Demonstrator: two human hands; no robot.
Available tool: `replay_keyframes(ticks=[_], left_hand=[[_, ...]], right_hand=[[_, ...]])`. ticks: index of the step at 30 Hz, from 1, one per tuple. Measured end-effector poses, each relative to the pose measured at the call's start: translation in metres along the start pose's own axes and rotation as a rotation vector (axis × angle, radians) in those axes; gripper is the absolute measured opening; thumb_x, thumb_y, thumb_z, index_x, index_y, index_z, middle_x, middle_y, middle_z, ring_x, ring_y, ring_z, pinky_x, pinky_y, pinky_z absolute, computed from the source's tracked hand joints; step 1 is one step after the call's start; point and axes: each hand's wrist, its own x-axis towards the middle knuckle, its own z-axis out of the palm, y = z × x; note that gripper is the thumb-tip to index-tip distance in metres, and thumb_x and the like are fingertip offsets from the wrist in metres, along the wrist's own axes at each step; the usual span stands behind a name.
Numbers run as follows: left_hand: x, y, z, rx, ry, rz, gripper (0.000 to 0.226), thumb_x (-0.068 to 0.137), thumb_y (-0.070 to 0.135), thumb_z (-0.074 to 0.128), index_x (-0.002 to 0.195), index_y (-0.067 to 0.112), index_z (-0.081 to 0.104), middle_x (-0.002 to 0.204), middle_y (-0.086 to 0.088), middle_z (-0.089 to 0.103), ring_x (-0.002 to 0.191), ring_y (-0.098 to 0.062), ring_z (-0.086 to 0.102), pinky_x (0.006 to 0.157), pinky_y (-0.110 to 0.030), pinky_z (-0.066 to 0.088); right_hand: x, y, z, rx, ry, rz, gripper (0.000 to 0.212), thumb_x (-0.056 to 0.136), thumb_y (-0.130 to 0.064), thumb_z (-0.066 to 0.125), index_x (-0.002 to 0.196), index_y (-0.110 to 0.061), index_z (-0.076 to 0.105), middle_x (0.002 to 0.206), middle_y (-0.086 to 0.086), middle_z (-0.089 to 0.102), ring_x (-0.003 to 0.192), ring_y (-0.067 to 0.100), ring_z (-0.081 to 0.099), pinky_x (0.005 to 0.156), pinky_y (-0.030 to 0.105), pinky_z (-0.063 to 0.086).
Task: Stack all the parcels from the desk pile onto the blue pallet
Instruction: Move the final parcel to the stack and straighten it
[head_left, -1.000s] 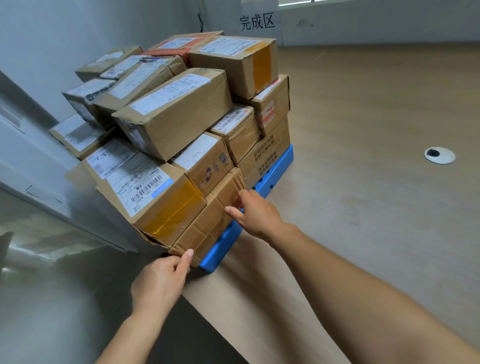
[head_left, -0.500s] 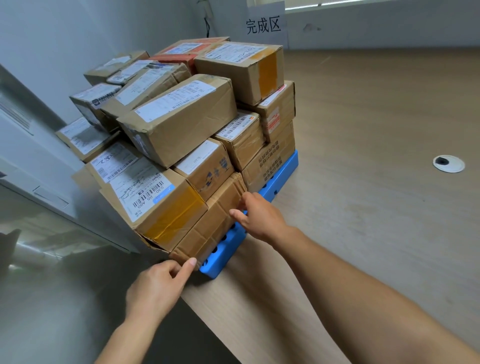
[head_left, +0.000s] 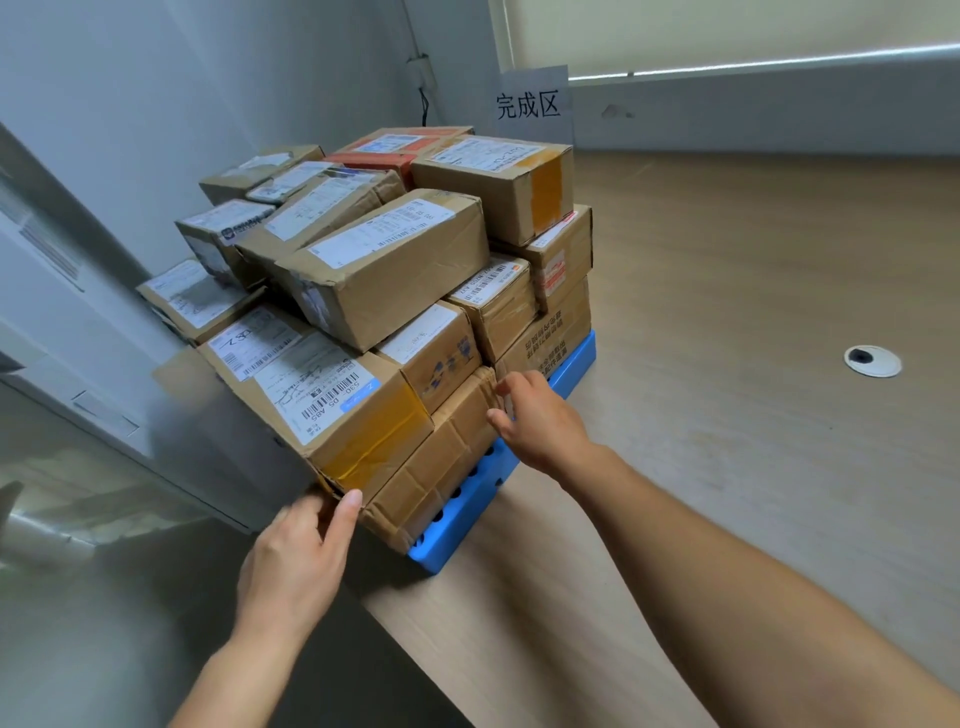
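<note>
Several brown cardboard parcels (head_left: 384, 265) are stacked in layers on the blue pallet (head_left: 467, 512), which stands on the wooden desk (head_left: 727, 441) at its left edge. My left hand (head_left: 296, 561) holds the lower near corner of the yellow-taped parcel (head_left: 337, 400), thumb on its front face and fingers round the shaded side. My right hand (head_left: 540, 421) rests its fingertips against the right end of the crumpled bottom parcel (head_left: 441, 467), just above the pallet.
A paper sign (head_left: 527, 104) with printed characters stands behind the stack. A round white cable grommet (head_left: 872, 361) sits in the desk to the right. The stack overhangs the desk's left edge, beside a grey wall (head_left: 156, 78).
My left hand has risen from the bottom parcel's lower corner to the yellow-taped parcel's corner. My right hand stays at the bottom parcel's right end. The camera has tilted up.
</note>
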Motion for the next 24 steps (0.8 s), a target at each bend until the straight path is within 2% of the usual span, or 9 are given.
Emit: replay_keyframes(ticks=[4, 7, 11, 14, 16, 19, 24], left_hand=[[0.000, 0.000, 0.001, 0.005, 0.006, 0.012, 0.030, 0.091, 0.045, 0.045, 0.071, 0.023, 0.045, 0.070, 0.007, 0.048, 0.070, -0.014, 0.047, 0.060, -0.028, 0.032], [-0.004, -0.005, -0.002, 0.002, -0.035, -0.025, 0.028, 0.090, 0.050, 0.047, 0.083, 0.023, 0.051, 0.081, 0.007, 0.053, 0.078, -0.014, 0.051, 0.064, -0.028, 0.037], [-0.028, -0.014, -0.009, -0.040, -0.019, -0.073, 0.026, 0.090, 0.048, 0.050, 0.088, 0.023, 0.053, 0.086, 0.006, 0.057, 0.079, -0.015, 0.053, 0.065, -0.029, 0.039], [-0.047, -0.023, -0.013, -0.107, 0.013, -0.070, 0.022, 0.090, 0.045, 0.052, 0.093, 0.023, 0.055, 0.092, 0.003, 0.060, 0.081, -0.015, 0.055, 0.067, -0.029, 0.041], [-0.056, -0.029, -0.016, -0.137, 0.018, -0.051, 0.022, 0.091, 0.043, 0.052, 0.102, 0.024, 0.055, 0.102, 0.003, 0.060, 0.088, -0.014, 0.055, 0.070, -0.029, 0.042], [-0.062, -0.038, -0.027, -0.149, 0.027, -0.001, 0.034, 0.092, 0.043, 0.050, 0.119, 0.023, 0.053, 0.119, 0.003, 0.056, 0.105, -0.014, 0.054, 0.079, -0.030, 0.043], [-0.076, -0.061, -0.056, -0.105, 0.028, 0.097, 0.048, 0.093, 0.043, 0.047, 0.137, 0.023, 0.043, 0.139, 0.004, 0.045, 0.127, -0.015, 0.040, 0.097, -0.032, 0.036]], right_hand=[[-0.014, -0.005, 0.001, -0.039, -0.007, 0.003, 0.037, 0.095, -0.036, 0.050, 0.127, -0.019, 0.045, 0.133, 0.002, 0.043, 0.108, 0.018, 0.053, 0.088, 0.037, 0.050], [-0.036, -0.016, 0.000, -0.102, 0.001, -0.026, 0.035, 0.096, -0.037, 0.047, 0.126, -0.020, 0.047, 0.128, 0.001, 0.047, 0.107, 0.017, 0.052, 0.088, 0.037, 0.049], [-0.079, -0.038, 0.001, -0.218, 0.051, -0.151, 0.025, 0.097, -0.037, 0.043, 0.117, -0.022, 0.050, 0.113, -0.002, 0.051, 0.094, 0.015, 0.051, 0.072, 0.026, 0.044], [-0.111, -0.062, 0.008, -0.310, 0.086, -0.258, 0.023, 0.098, -0.035, 0.043, 0.114, -0.021, 0.051, 0.105, 0.000, 0.052, 0.088, 0.016, 0.049, 0.067, 0.025, 0.044], [-0.128, -0.079, 0.012, -0.340, 0.108, -0.316, 0.021, 0.098, -0.033, 0.043, 0.111, -0.020, 0.051, 0.103, 0.000, 0.052, 0.085, 0.016, 0.048, 0.066, 0.025, 0.046], [-0.145, -0.107, 0.016, -0.373, 0.145, -0.370, 0.021, 0.099, -0.031, 0.041, 0.111, -0.019, 0.053, 0.102, 0.000, 0.053, 0.083, 0.015, 0.046, 0.063, 0.024, 0.041], [-0.172, -0.153, 0.031, -0.451, 0.211, -0.408, 0.024, 0.099, -0.032, 0.038, 0.106, -0.017, 0.055, 0.098, 0.002, 0.053, 0.080, 0.017, 0.046, 0.062, 0.027, 0.040]])
